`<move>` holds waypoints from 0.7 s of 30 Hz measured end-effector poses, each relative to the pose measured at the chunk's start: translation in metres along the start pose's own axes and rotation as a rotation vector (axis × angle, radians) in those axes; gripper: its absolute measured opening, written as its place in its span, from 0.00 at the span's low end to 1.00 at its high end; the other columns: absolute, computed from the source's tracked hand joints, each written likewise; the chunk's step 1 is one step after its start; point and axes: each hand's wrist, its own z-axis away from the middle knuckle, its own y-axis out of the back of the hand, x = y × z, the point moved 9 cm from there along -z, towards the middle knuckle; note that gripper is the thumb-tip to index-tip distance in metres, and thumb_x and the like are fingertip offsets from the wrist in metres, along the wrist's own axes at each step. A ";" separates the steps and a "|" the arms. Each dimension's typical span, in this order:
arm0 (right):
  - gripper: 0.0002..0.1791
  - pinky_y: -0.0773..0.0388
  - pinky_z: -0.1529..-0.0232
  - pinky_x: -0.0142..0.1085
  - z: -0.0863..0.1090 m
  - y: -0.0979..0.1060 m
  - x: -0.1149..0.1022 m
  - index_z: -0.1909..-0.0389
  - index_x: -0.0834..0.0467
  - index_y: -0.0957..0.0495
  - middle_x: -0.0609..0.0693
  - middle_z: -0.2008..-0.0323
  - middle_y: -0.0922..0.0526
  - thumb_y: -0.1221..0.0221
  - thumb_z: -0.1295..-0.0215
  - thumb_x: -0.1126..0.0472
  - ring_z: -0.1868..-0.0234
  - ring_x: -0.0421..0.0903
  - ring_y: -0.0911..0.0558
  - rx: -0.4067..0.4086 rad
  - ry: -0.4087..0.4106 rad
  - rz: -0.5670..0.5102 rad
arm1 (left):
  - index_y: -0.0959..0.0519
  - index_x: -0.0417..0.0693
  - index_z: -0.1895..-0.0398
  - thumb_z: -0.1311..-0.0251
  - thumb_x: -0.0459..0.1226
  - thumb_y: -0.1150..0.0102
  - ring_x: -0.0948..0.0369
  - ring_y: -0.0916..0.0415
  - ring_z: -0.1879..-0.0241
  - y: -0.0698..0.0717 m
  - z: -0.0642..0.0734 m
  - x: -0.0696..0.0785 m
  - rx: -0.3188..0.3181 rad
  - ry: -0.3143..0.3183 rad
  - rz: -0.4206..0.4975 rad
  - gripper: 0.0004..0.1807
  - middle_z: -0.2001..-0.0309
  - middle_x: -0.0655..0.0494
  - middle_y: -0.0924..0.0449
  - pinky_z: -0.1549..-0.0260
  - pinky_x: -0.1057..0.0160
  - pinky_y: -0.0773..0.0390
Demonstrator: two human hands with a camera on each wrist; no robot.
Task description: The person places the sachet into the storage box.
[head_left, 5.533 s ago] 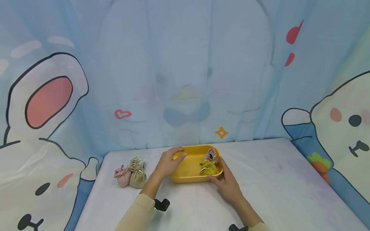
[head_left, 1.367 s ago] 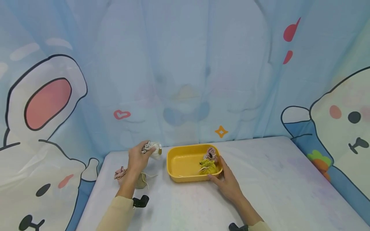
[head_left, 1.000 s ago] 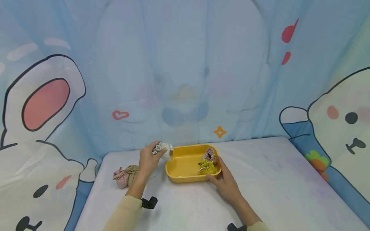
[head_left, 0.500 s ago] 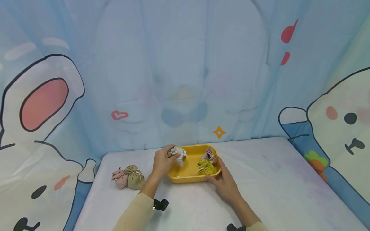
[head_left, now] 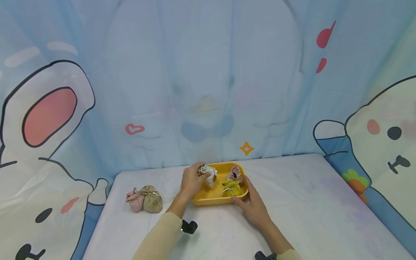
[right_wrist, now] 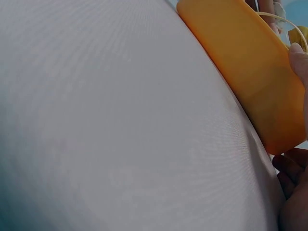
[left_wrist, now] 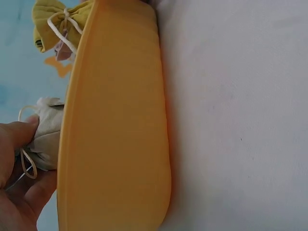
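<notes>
My left hand point(head_left: 191, 183) pinches a small white drawstring pouch point(head_left: 209, 175) over the left part of a yellow tray point(head_left: 212, 202). In the left wrist view, thumb and fingers grip the pouch point(left_wrist: 48, 132) just behind the tray wall point(left_wrist: 115, 120), which hides its underside. At the tray's right front corner, my right hand point(head_left: 255, 206) holds on with the thumb at the front rim and the fingers along the right side. Inside the tray's right end lie a yellow-green pouch point(head_left: 231, 188) and a mauve pouch point(head_left: 235, 174).
On the table's left side, a pink pouch point(head_left: 135, 200) and an olive-beige pouch point(head_left: 152, 199) sit side by side. A printed cloth backdrop point(head_left: 201, 72) hangs behind the white-covered table point(head_left: 308, 209).
My left hand has lifted the white pouch from beside the pink and olive-beige ones and carried it right, over the tray. The right hand stays at the tray's corner.
</notes>
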 end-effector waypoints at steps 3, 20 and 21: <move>0.62 0.51 0.19 0.60 0.000 0.000 0.000 0.14 0.48 0.62 0.55 0.15 0.53 0.40 0.37 0.25 0.16 0.61 0.50 0.000 0.003 -0.003 | 0.18 0.46 0.38 0.35 0.42 0.29 0.54 0.15 0.50 -0.004 -0.001 0.000 -0.007 0.015 -0.001 0.24 0.49 0.51 0.12 0.53 0.54 0.15; 0.62 0.51 0.20 0.61 0.001 0.001 0.001 0.14 0.47 0.62 0.55 0.15 0.53 0.40 0.37 0.25 0.16 0.62 0.50 -0.004 0.002 -0.011 | 0.20 0.50 0.34 0.34 0.45 0.30 0.58 0.14 0.56 -0.036 -0.009 0.006 -0.086 0.034 -0.151 0.27 0.50 0.52 0.12 0.63 0.62 0.16; 0.62 0.51 0.20 0.61 0.002 0.002 0.001 0.14 0.47 0.62 0.55 0.15 0.53 0.39 0.37 0.25 0.16 0.62 0.50 -0.003 0.002 -0.013 | 0.20 0.50 0.34 0.34 0.45 0.30 0.58 0.14 0.56 -0.039 -0.009 0.007 -0.093 0.034 -0.152 0.27 0.50 0.53 0.12 0.64 0.64 0.16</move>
